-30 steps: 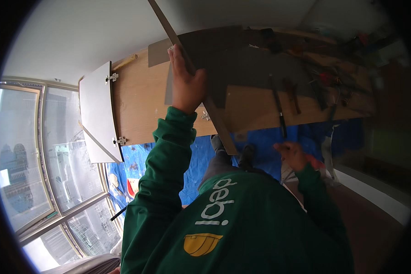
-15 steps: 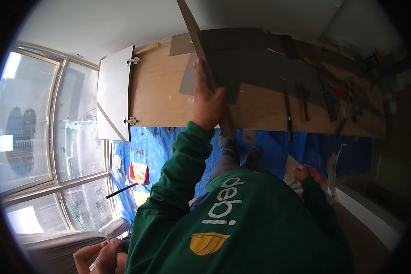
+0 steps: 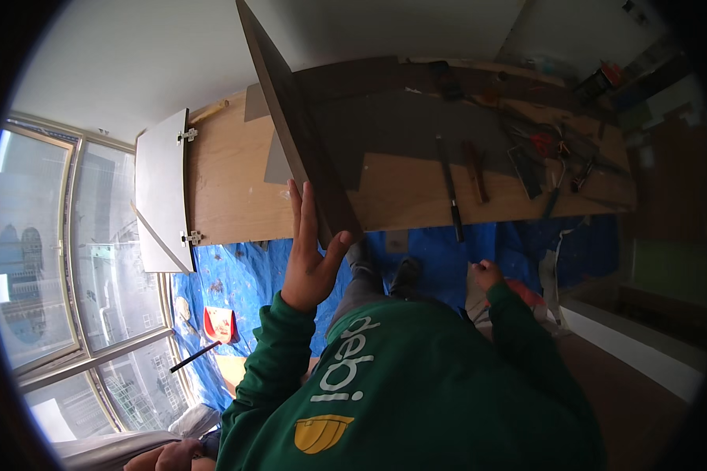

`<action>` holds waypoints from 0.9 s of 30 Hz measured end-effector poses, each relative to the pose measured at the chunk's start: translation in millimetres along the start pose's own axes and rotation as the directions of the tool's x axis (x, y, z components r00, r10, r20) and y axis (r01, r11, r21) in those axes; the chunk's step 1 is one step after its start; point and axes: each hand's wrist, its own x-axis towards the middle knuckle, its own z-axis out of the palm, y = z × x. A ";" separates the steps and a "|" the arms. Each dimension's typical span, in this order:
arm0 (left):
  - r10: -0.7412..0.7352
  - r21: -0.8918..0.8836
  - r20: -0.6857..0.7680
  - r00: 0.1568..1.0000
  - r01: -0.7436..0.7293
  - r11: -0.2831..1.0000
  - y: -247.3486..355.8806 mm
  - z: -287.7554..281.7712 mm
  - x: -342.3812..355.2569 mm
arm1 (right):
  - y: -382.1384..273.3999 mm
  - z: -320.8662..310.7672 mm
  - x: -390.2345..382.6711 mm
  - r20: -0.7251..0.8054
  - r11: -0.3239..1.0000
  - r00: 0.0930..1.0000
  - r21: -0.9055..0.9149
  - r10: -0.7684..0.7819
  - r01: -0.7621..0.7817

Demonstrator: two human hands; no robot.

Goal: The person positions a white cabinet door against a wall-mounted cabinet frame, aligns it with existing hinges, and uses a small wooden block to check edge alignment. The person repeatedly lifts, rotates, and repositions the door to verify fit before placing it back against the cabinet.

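Observation:
My left hand (image 3: 313,263) is against the lower part of an upright, tilted dark board (image 3: 294,125), fingers extended along its side and thumb by its lower end. The board rises across the wooden work surface (image 3: 232,180). My right hand (image 3: 485,274) hangs lower right, below a long dark bar (image 3: 450,192), fingers curled; what, if anything, they hold is unclear. Grey sheets (image 3: 401,133) lie on the surface beside a brown-handled tool (image 3: 475,173) and several other tools (image 3: 550,149).
A white panel with hinges (image 3: 161,188) sits at left, beside windows (image 3: 39,243). Blue sheeting (image 3: 263,275) covers the floor, with a red-and-white object (image 3: 218,324) and dark rod (image 3: 192,357). Another person's bare limb (image 3: 173,457) shows at lower left. A white ledge (image 3: 636,353) runs at right.
My left hand has moved down the board toward its near end, shifting lower in view. The board's upper part has swung leftward compared with half a second ago. My right hand has risen slightly.

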 end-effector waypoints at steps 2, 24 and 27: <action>0.023 -0.018 0.049 0.999 -0.022 1.000 -2.4 -6.0 -0.7 | -25.2 3.7 11.2 -0.005 1.000 1.000 0.010 -0.029 0.029; -0.002 -0.265 0.114 0.993 0.032 0.964 -18.3 -19.3 -1.0 | -123.5 32.8 74.8 -0.202 0.885 0.913 -0.390 -0.353 0.256; 0.032 -0.200 0.088 0.996 -0.014 0.980 -20.6 -14.5 1.3 | -127.5 40.5 72.0 -0.287 0.899 0.899 -0.387 -0.330 0.206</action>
